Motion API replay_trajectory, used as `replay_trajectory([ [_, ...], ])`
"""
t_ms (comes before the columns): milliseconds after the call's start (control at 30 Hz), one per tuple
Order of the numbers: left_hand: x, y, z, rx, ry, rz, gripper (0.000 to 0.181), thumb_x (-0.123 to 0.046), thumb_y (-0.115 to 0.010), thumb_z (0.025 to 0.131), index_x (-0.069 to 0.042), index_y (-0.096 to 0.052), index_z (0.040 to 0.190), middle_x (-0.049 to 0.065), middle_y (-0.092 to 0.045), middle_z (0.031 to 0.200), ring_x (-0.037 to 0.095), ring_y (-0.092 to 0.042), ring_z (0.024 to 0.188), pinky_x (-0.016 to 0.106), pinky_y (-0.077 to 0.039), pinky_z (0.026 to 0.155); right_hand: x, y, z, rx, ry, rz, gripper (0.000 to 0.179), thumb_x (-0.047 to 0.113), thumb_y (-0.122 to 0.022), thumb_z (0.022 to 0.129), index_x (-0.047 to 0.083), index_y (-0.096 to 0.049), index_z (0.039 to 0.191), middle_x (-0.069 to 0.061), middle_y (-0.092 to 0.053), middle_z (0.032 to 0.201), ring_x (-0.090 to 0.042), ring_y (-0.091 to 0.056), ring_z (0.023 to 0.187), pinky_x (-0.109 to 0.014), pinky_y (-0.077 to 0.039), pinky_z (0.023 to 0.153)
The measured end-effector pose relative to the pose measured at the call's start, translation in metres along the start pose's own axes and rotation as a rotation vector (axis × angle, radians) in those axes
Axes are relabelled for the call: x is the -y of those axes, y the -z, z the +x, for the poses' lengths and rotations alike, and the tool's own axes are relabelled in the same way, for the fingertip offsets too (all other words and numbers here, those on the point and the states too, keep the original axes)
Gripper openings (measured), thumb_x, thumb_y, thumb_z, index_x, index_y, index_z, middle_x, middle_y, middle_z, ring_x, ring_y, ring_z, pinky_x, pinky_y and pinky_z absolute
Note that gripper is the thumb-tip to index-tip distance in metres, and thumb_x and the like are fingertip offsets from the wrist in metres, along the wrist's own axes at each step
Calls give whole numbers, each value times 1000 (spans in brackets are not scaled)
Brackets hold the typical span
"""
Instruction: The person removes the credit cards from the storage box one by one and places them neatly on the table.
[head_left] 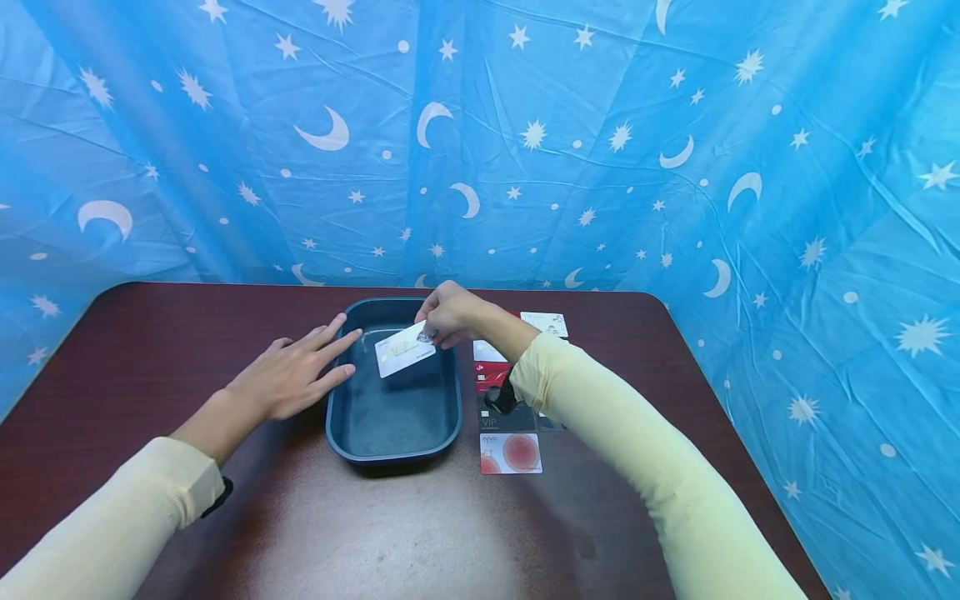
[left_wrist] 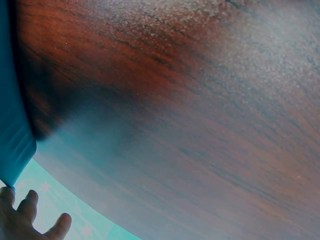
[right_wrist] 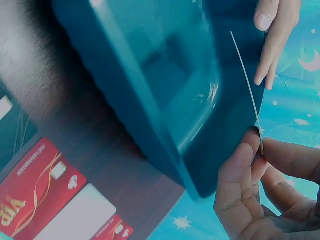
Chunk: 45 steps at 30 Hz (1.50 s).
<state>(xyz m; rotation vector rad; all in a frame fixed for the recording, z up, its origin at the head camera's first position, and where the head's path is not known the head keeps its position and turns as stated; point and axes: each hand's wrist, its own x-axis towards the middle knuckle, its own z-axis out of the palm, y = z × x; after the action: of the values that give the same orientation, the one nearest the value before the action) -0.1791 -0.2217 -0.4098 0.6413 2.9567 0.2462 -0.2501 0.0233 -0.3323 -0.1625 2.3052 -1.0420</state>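
A white VIP card (head_left: 405,350) is pinched by one corner in my right hand (head_left: 452,313), over the dark blue-grey tray (head_left: 393,457). In the right wrist view the card (right_wrist: 246,82) shows edge-on between thumb and fingers. My left hand (head_left: 296,375) lies at the tray's left rim, fingers spread and fingertips on the rim. Only a few fingers of the left hand (left_wrist: 27,220) appear in the left wrist view, beside the tray's side (left_wrist: 12,110).
Right of the tray lie several cards: a white and red card (head_left: 512,454) nearest, a dark VIP card (head_left: 498,417), red cards (head_left: 487,377) and a white card (head_left: 546,322), partly hidden by my right arm. A blue star-and-moon curtain (head_left: 480,150) hangs behind the brown table (head_left: 210,333).
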Motion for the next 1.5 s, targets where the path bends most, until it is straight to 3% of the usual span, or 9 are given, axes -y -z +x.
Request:
replay_trajectory([
  [167,0,0,0,2,0,-2,66,-49,-44,103,-13,-31,157,22,-18,163,47,-30,143,73,-29,105,-4,6,-9,20,33,-33,13,-3,-64,93,-3,-69,106,-15,-68,96,-19,-62,69,-27,-54,60],
  [333,1,-1,0,6,8,1,67,-49,-44,102,-13,-31,157,23,-18,163,47,-29,143,74,-28,105,-4,10,-20,46,69,-53,15,-1,-67,92,-2,-69,107,-15,-69,96,-19,-63,70,-33,-59,69],
  [633,0,-2,-1,6,5,-5,67,-49,-44,102,-13,-30,157,23,-18,163,47,-29,144,74,-27,105,-11,19,-39,59,98,-78,16,0,-68,92,0,-69,108,-16,-68,105,-26,-70,81,-37,-61,74],
  [1000,-1,-2,0,-4,-10,3,66,-49,-44,103,-13,-30,157,22,-18,163,47,-29,143,74,-28,105,-45,27,-75,88,209,-149,16,-5,-71,88,-1,-71,103,-13,-69,108,-24,-69,90,-32,-61,72],
  [1300,-1,-1,0,-8,-7,19,66,-48,-44,103,-12,-30,157,23,-19,162,47,-30,143,73,-28,105,-75,33,-98,119,163,-141,12,-3,-70,88,3,-70,99,-10,-67,102,-23,-66,86,-29,-58,63],
  [1500,-1,-1,-1,-13,-13,21,66,-47,-44,103,-12,-30,157,24,-19,162,47,-30,143,73,-29,104,-94,36,-109,122,142,-107,13,-1,-72,87,3,-69,99,-9,-66,100,-23,-66,87,-31,-59,65],
])
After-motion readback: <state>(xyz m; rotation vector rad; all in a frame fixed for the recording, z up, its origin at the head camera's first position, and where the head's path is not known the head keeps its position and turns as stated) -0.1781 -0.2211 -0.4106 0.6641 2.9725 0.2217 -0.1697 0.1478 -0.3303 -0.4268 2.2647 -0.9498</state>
